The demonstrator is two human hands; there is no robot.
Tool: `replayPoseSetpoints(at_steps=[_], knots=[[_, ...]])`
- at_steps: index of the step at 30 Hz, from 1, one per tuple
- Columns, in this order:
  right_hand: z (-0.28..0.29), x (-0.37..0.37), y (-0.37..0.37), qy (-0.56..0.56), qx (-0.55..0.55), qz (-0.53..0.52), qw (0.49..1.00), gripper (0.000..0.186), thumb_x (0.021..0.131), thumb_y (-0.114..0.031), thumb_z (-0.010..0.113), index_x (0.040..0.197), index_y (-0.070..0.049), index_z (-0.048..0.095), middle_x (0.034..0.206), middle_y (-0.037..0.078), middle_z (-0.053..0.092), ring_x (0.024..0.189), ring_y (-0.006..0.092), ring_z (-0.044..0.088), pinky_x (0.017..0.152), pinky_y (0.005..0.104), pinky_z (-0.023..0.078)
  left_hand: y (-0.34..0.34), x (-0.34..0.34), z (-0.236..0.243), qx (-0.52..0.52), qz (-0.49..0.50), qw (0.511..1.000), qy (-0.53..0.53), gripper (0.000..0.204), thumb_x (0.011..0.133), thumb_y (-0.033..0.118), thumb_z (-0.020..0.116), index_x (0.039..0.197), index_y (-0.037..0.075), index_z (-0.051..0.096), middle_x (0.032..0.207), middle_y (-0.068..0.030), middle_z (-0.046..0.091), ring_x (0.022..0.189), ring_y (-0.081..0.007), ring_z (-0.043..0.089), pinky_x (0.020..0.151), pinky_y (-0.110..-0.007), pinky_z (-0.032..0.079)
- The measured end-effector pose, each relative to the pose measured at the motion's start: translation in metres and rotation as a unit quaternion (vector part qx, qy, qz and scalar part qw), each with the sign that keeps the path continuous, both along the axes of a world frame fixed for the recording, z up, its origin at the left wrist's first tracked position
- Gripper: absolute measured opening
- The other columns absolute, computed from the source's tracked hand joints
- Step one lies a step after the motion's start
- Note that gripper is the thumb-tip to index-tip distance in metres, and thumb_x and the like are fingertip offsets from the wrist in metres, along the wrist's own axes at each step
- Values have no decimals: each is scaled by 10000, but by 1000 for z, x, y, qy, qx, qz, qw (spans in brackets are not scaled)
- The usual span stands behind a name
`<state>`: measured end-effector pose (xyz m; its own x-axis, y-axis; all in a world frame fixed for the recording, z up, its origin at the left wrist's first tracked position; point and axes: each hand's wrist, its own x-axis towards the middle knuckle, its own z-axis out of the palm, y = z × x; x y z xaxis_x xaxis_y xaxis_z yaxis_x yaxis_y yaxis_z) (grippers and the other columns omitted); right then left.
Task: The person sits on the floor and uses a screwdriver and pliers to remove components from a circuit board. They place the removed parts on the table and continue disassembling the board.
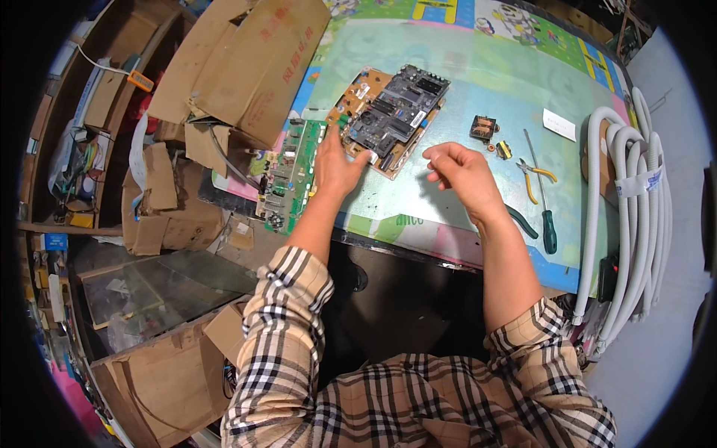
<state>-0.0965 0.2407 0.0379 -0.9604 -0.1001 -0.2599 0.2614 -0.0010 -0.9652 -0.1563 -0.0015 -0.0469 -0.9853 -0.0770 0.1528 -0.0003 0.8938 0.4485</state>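
Observation:
My left hand (340,166) grips the near left corner of a brown circuit board (366,81), its thumb and fingers set at two edges. A dark circuit board (407,101) packed with chips and black parts lies on top of the brown one. To the right, my right hand (461,173) hovers over the table with its fingers curled in. Whatever its fingertips hold, if anything, cannot be made out. A green circuit board (296,160) lies just left of my left hand, partly behind it.
Right of the boards lie a transformer (485,128), small components (503,150), yellow-handled cutters (532,179), a green screwdriver (549,230) and dark-handled pliers (522,222). Coiled white hose (635,172) borders the right side. A large cardboard box (258,71) stands at left.

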Motion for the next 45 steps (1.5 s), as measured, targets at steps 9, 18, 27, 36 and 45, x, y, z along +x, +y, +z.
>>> replayPoseSetpoints(at_steps=[9, 18, 27, 36, 45], knots=[[-6, 8, -4, 123, 178, 56, 975, 212, 861, -185, 618, 936, 6, 674, 854, 169, 665, 771, 275, 646, 725, 360, 502, 37, -68, -8, -42, -69, 990, -117, 1322, 577, 614, 821, 1533, 55, 99, 1536, -231, 266, 1448, -367, 206, 1187, -491, 124], [-13, -3, -1, 161, 230, 56, 958, 225, 877, -184, 613, 979, 8, 673, 872, 155, 648, 765, 242, 606, 726, 346, 488, 41, -77, -3, -83, -91, 984, -132, 1304, 531, 474, 868, 1551, 162, 117, 1415, -251, 375, 1346, -408, 336, 1152, -476, 216], [-18, -6, 3, 157, 266, 44, 950, 209, 862, -207, 617, 917, -13, 672, 901, 211, 646, 839, 387, 631, 786, 453, 501, 52, -48, 14, -79, -121, 985, 92, 1125, 562, 285, 841, 1496, 142, 232, 1310, -269, 390, 1255, -439, 357, 1083, -521, 246], [-16, -12, 2, 124, 241, -121, 955, 481, 894, -285, 646, 1227, 47, 541, 1072, 197, 616, 885, 285, 643, 813, 378, 511, 69, 0, 60, -43, -129, 967, 215, 1074, 582, 290, 810, 1469, 65, 246, 1315, -241, 402, 1227, -411, 397, 1052, -504, 291], [-9, -13, -3, 18, -181, -114, 977, 251, 980, -162, 546, 1170, -2, 582, 983, 70, 672, 848, 128, 636, 770, 291, 513, 90, 47, 89, -9, -121, 963, 239, 1107, 552, 276, 855, 1463, 64, 264, 1323, -256, 374, 1210, -422, 390, 1027, -525, 293]])
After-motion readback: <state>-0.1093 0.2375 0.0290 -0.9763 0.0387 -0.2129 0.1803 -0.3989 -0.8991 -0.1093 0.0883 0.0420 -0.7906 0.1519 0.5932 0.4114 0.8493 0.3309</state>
